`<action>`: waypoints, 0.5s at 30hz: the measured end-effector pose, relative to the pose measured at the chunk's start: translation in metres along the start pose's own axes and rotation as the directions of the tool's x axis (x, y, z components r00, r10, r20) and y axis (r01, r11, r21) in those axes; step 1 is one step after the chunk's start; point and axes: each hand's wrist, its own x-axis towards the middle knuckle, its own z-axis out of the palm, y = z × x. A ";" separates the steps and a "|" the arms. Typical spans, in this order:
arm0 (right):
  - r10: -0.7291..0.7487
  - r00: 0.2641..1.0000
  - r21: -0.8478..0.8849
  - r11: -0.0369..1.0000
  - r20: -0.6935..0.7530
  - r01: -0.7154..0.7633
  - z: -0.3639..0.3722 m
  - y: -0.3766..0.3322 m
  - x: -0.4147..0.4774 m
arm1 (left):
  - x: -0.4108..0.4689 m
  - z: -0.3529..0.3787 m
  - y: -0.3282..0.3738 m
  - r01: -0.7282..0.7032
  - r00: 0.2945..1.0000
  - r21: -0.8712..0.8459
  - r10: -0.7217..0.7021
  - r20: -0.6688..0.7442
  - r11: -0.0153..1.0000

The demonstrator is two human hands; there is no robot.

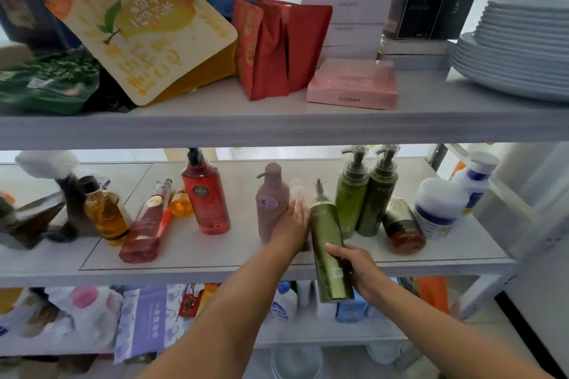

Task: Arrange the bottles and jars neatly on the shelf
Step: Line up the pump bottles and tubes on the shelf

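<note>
My right hand [354, 268] grips a slim green pump bottle [328, 240] near its base, tilted over the front edge of the middle shelf [215, 264]. My left hand [294, 221] reaches in beside the mauve pump bottle [271, 203], fingers extended and blurred; whether they touch it or the pale thing behind is unclear. Two olive pump bottles [366, 194] stand upright to the right. A brown bottle [403, 228] lies tipped beside them. A red pump bottle [204, 194] stands left of centre, and a pink-red bottle [146, 224] leans over.
An amber bottle [106, 212] and a small orange one [181, 203] sit at the left. A white jar [437, 209] and white bottle [474, 178] stand at the right. The upper shelf holds pouches, boxes and stacked plates [520, 49].
</note>
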 end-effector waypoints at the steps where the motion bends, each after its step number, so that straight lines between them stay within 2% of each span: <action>1: 0.004 1.000 0.001 1.000 -0.011 -0.004 0.002 0.000 0.001 | 0.000 -0.001 -0.002 0.008 1.000 0.032 -0.009 0.018 0.999; 4: 0.017 0.999 0.012 1.000 -0.037 -0.017 0.007 0.000 0.003 | 0.002 -0.004 -0.006 0.027 0.999 0.081 -0.031 0.041 0.996; 11: 0.026 0.998 0.019 1.000 -0.060 -0.025 0.013 -0.002 0.007 | 0.014 0.009 -0.014 -0.003 0.998 -0.022 0.005 0.070 1.000; 15: 0.046 0.993 0.012 0.999 -0.106 -0.045 0.020 -0.005 0.018 | 0.014 0.014 -0.017 0.006 1.000 -0.015 -0.006 0.015 1.000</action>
